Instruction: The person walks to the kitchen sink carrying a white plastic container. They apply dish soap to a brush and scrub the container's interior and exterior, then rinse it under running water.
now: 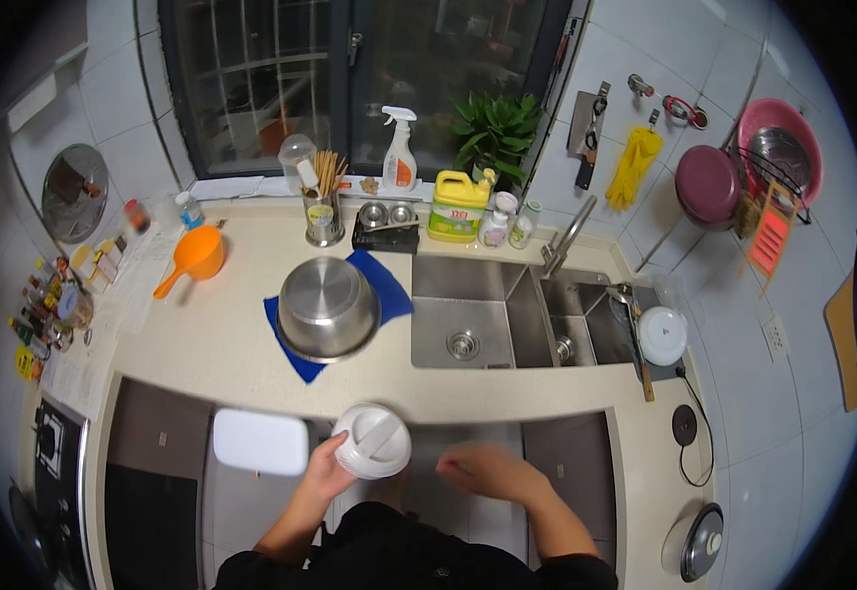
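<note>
My left hand (328, 468) grips a white round lid-like piece (373, 442) by its left side. It has a ribbed rim and a bar across its recessed top, and is held in front of the counter's near edge; its underside is hidden. To the right of it, my right hand (483, 470) hangs apart, blurred by motion, its fingers hard to make out. Beyond the hands, a steel pot (326, 307) lies upside down on a blue cloth (385, 285) on the counter.
A steel double sink (461, 305) with a faucet (568, 236) is at the right. An orange ladle-shaped scoop (200, 254) lies at the left. Bottles, including a yellow jug (456, 206), line the back. A white tray-like object (259, 442) sits below the counter. Cookware hangs at right.
</note>
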Demonstrator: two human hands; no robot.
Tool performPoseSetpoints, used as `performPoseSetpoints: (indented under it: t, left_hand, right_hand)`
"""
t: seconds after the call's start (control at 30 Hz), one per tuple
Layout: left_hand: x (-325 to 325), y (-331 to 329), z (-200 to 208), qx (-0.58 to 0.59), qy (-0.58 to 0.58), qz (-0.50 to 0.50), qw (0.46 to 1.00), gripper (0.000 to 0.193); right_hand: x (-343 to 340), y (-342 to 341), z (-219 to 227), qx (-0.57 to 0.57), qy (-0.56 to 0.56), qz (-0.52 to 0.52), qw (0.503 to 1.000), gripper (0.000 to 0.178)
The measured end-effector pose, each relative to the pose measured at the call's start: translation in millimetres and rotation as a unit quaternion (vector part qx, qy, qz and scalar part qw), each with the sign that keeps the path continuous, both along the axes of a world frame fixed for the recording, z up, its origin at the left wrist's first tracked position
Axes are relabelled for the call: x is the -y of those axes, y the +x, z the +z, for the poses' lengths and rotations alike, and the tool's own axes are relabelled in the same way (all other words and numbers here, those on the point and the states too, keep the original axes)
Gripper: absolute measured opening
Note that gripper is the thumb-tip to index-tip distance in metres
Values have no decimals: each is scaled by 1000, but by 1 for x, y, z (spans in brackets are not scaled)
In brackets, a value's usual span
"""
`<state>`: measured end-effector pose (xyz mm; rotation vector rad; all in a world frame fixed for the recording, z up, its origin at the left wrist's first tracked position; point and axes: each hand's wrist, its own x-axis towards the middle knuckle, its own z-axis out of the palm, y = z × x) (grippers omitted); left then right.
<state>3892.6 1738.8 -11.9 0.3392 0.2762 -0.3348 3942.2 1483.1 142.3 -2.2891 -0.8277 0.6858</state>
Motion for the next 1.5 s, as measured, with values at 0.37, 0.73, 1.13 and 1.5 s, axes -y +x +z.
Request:
performPoseSetpoints:
  t: [0.37, 0.73, 1.13, 1.5]
  left_hand:
    - [-3, 180, -11, -34, -46, -122, 991, 50]
    - [3, 209, -21, -136, -44, -61, 988, 51]
    - [3, 250, -24, -124, 77, -96, 985, 56]
    - [6, 296, -11, 22, -62, 26, 998, 54]
  right_hand:
    - [-46, 311, -97, 72, 43, -122, 989, 10]
    - [-164, 511, -180, 372, -105, 14, 922, 30]
    - [-189, 573, -227, 503, -137, 50, 852, 19]
    - [-91, 457, -128, 114, 236, -223, 939, 18]
